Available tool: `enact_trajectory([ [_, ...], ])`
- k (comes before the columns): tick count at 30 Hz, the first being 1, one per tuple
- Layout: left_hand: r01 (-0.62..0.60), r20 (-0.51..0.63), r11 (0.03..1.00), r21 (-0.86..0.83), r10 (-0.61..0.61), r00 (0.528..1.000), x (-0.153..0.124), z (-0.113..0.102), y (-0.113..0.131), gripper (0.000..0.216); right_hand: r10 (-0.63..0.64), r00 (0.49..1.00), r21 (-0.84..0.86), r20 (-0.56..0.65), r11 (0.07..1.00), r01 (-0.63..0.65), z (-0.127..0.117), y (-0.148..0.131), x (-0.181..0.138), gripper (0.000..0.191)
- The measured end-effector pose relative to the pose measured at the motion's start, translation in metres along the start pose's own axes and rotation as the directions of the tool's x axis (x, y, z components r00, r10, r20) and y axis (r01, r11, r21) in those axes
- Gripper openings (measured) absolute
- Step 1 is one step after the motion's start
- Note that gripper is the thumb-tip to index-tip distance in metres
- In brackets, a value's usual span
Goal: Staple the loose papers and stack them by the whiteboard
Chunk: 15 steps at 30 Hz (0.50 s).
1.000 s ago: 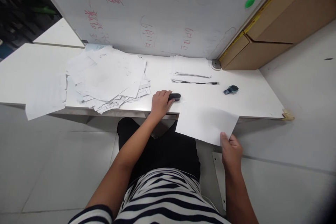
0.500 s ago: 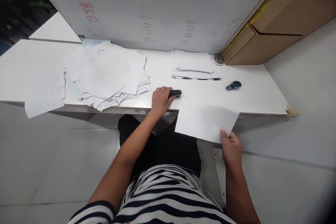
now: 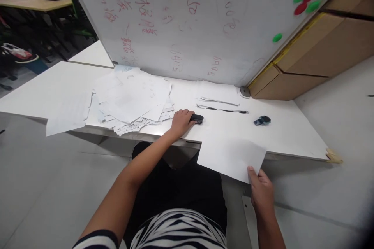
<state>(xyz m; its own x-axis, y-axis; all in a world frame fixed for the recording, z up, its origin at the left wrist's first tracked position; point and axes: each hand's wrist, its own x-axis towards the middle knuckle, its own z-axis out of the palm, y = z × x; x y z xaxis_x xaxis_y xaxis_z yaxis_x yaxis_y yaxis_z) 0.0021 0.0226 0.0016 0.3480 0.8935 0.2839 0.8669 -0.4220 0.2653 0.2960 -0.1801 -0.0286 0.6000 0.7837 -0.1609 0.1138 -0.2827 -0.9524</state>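
Note:
My left hand [image 3: 180, 121] rests on the white table [image 3: 280, 136] with its fingers curled over a small black stapler [image 3: 196, 118]. My right hand [image 3: 261, 190] pinches the near right corner of a blank white sheet [image 3: 230, 155] that hangs over the table's front edge. A messy heap of papers [image 3: 133, 99] lies left of my left hand. A neater small stack of sheets [image 3: 219, 93] sits at the back, with a thin black pen [image 3: 223, 109] in front of it.
A whiteboard [image 3: 181, 19] with red writing and coloured magnets stands behind the table. A small dark blue object [image 3: 262, 120] lies on the right part of the table. A brown cabinet [image 3: 315, 58] is at the right. One loose sheet [image 3: 68, 113] overhangs the left front edge.
The camera has tilted up, showing more of the whiteboard. Both hands keep their holds, the left on the stapler and the right on the sheet.

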Motion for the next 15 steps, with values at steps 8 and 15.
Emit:
enact_trajectory([
  [8,-0.058,-0.045,0.998,0.036,0.059,0.997,0.007,0.005,-0.014,0.037,-0.224,0.975,0.036,0.013,0.974,0.223,0.058,-0.071,0.101,0.036],
  [15,-0.061,-0.047,0.998,-0.023,0.060,0.997,0.008,0.004,-0.012,0.037,-0.228,0.972,-0.023,0.051,0.973,0.229,0.139,-0.132,0.235,0.022],
])
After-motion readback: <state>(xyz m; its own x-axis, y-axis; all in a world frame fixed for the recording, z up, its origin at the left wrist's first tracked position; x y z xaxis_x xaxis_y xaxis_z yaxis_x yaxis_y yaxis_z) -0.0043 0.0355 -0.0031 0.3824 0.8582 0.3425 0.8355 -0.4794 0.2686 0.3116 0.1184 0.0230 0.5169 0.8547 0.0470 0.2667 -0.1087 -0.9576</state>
